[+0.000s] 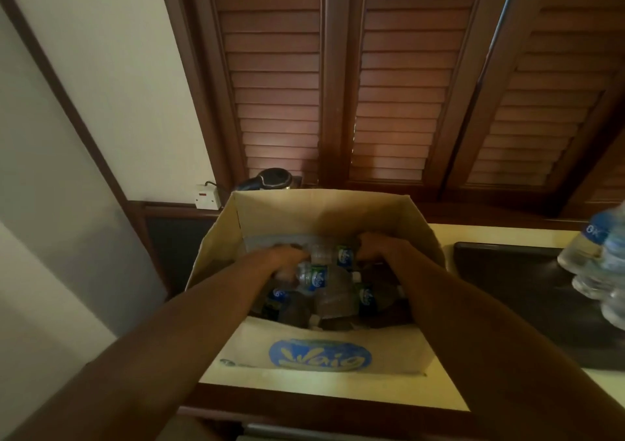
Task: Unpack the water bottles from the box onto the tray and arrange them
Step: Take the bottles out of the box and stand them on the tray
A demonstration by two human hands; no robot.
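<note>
An open cardboard box (324, 361) with a blue oval logo stands on the counter in front of me. Several clear water bottles (333, 293) with blue-green labels lie jumbled inside it. Both my arms reach into the box. My left hand (287, 257) curls around a bottle lying at the far left of the pile. My right hand (373, 245) closes on the end of a bottle (333, 255) lying across the back. A dark tray (514, 291) sits to the right of the box, and several bottles (595, 264) stand on its right part.
A black kettle (272, 180) stands behind the box, beside a white wall socket (207, 197). Brown louvred shutters (338, 78) fill the wall behind. The cream counter (500, 232) runs right, behind the tray.
</note>
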